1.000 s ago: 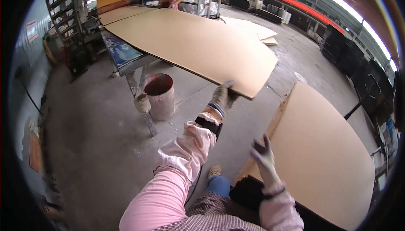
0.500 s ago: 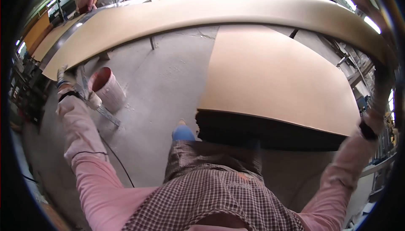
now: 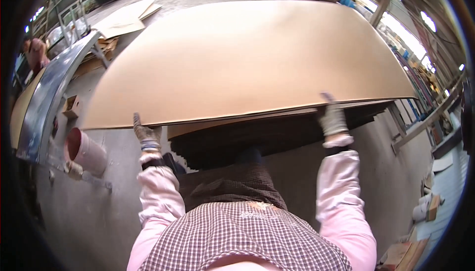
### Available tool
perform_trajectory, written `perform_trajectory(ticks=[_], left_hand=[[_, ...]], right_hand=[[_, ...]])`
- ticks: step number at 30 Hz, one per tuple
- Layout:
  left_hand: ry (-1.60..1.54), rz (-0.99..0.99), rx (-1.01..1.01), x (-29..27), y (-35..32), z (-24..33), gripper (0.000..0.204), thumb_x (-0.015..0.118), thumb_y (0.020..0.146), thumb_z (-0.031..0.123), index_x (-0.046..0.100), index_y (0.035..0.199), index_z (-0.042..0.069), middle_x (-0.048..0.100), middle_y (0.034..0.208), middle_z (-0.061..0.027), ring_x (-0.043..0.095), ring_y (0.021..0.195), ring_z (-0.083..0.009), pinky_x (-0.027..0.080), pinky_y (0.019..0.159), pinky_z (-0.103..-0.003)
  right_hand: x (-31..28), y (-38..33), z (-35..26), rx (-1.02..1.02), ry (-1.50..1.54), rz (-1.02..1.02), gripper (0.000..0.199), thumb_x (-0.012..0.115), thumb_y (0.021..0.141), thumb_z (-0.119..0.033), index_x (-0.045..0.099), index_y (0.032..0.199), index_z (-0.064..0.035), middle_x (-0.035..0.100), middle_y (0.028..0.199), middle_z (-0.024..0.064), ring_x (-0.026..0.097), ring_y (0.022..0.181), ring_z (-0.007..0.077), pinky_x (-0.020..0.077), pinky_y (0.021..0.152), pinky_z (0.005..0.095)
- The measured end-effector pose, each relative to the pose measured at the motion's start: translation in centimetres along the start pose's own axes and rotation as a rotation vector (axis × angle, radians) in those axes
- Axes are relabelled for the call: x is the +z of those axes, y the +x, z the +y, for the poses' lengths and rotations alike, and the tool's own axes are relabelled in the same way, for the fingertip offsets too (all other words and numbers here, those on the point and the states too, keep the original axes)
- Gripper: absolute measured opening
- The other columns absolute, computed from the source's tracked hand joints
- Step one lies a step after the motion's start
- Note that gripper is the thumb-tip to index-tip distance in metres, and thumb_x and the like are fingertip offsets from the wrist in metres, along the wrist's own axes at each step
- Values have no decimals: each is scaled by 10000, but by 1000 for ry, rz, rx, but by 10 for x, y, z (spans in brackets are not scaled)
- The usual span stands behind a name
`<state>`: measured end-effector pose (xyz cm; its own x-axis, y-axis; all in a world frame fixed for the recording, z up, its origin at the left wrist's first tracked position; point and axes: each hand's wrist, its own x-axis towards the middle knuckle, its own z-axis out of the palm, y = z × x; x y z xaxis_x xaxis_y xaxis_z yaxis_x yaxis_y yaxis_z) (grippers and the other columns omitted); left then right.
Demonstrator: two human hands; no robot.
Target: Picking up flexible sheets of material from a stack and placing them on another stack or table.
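A large tan sheet (image 3: 247, 63), thin and dark along its near edge, spans the view in front of me. My left hand (image 3: 147, 133), in a grey work glove, grips its near edge left of the middle, thumb on top and fingers hidden below. Farther right, my gloved right hand (image 3: 332, 117) holds the same edge in the same way, slightly blurred. Under the sheet lies a stack of similar sheets (image 3: 257, 135) with dark, uneven edges. The held sheet covers most of this stack and overhangs it at the left.
To the left stand a metal-topped table (image 3: 49, 98), a pinkish bucket (image 3: 89, 152) and a small box (image 3: 72, 106). A co-worker (image 3: 35, 55) is at the far left. Loose boards (image 3: 126, 21) lie on the floor beyond. Metal rails (image 3: 420, 130) run along the right.
My view and body have turned left-to-right, away from the metal table. The sheet has come over the stack, and my hands, once wide apart, are now closer together on its near edge.
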<state>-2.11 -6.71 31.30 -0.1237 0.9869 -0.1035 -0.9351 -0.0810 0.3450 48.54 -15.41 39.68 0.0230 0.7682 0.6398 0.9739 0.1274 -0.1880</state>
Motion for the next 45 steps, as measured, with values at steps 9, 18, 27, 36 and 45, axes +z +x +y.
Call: perform_trajectory(ticks=[9, 18, 27, 36, 45], left_hand=[[-66, 352, -8, -43, 12, -42, 329, 596, 716, 230, 529, 991, 64, 584, 927, -65, 547, 848, -212, 434, 798, -344], [697, 433, -18, -123, 40, -37, 187, 625, 718, 144, 608, 883, 57, 611, 800, -54, 565, 679, -189, 463, 599, -325], [1054, 524, 129, -156, 65, -51, 107, 623, 689, 93, 621, 791, 60, 611, 715, -30, 547, 592, -141, 443, 570, -269], [1327, 348, 52, -135, 73, -29, 381, 599, 707, 298, 568, 963, 18, 590, 894, -56, 541, 786, -163, 420, 736, -270], [1370, 15, -37, -163, 91, -42, 544, 490, 805, 402, 389, 1171, 12, 477, 1133, -119, 480, 986, -227, 374, 859, -321]], right_hand=[[97, -13, 99, 1202, 1573, 21, 330, 637, 677, -104, 514, 978, -46, 545, 982, 79, 511, 910, 211, 404, 845, 333], [114, -37, 185, 1499, 855, 62, 599, 653, 680, -276, 409, 1169, -31, 429, 1192, 132, 381, 1098, 265, 238, 967, 411], [130, -31, 207, 1384, 684, -122, 669, 702, 632, -367, 416, 1166, -84, 447, 1164, 112, 420, 1029, 283, 362, 844, 452], [142, -22, 196, 1316, 234, -124, 580, 723, 614, -339, 516, 1053, -20, 544, 1015, 118, 506, 888, 244, 434, 753, 350], [154, -13, 174, 1259, 76, -202, 442, 492, 742, -411, 563, 955, -30, 544, 1002, 176, 519, 934, 319, 419, 770, 388]])
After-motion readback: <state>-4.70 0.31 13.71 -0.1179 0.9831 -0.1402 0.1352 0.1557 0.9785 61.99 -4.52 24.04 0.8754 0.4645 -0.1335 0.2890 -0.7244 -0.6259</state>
